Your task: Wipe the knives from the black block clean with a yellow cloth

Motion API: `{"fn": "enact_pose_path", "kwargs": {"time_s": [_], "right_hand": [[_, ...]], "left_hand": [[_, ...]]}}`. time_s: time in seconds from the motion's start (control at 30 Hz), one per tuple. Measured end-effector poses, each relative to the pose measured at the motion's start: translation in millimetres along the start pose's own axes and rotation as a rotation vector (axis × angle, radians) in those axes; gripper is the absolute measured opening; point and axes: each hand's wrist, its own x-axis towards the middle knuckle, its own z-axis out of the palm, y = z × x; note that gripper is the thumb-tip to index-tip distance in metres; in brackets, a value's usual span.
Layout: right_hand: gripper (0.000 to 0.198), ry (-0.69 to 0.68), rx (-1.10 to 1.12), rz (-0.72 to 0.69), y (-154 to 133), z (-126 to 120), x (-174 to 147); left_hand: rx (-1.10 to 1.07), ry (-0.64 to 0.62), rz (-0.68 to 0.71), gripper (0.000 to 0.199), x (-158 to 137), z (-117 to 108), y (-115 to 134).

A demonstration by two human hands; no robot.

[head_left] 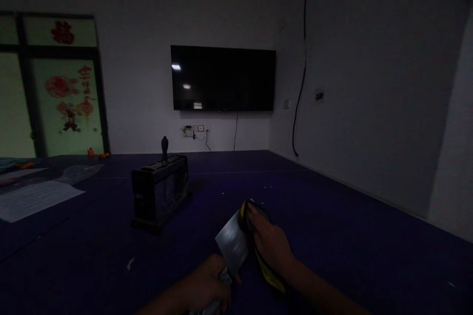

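Note:
My left hand (209, 283) is closed around the grey handle of a cleaver (232, 246), whose broad metal blade points up and away from me. A dark cloth with a yellow edge (272, 279) is in my right hand (271, 241), pressed against the far right part of the blade. The cloth's lower end hangs down beside the cleaver. Farther left stands a black knife block (146, 199) with clear-looking sides. One dark handle (164, 145) sticks up from its top.
The dark blue surface (332, 256) carries small white scraps (130, 263). White paper (37, 199) and clear plastic (79, 173) lie at the left, with small orange things (91, 152) farther back. A television (223, 78) hangs on the far wall; a black cable (303, 69) runs down the right wall.

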Motion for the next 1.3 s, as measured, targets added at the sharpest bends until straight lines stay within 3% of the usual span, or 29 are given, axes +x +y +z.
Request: {"fn": "enact_pose_path", "kwargs": {"time_s": [0.33, 0.67, 0.97, 1.13, 1.3], "right_hand": [[0.062, 0.022, 0.066, 0.040, 7, 8, -1], [0.072, -0.131, -0.037, -0.133, -13, 0, -5], [0.063, 0.000, 0.044, 0.080, 10, 5, 3], [0.062, 0.072, 0.100, 0.078, 20, 11, 4], [0.062, 0.057, 0.090, 0.090, 21, 10, 4]], "left_hand": [[-0.014, 0.004, 0.004, 0.042, 1, -1, 0], [-0.001, -0.005, 0.023, 0.047, 7, -1, -4], [0.038, -0.020, -0.004, 0.042, 1, -3, 1], [0.019, 0.006, -0.016, 0.043, -1, -3, 1], [0.021, 0.003, -0.006, 0.042, -3, -2, 5]]}}
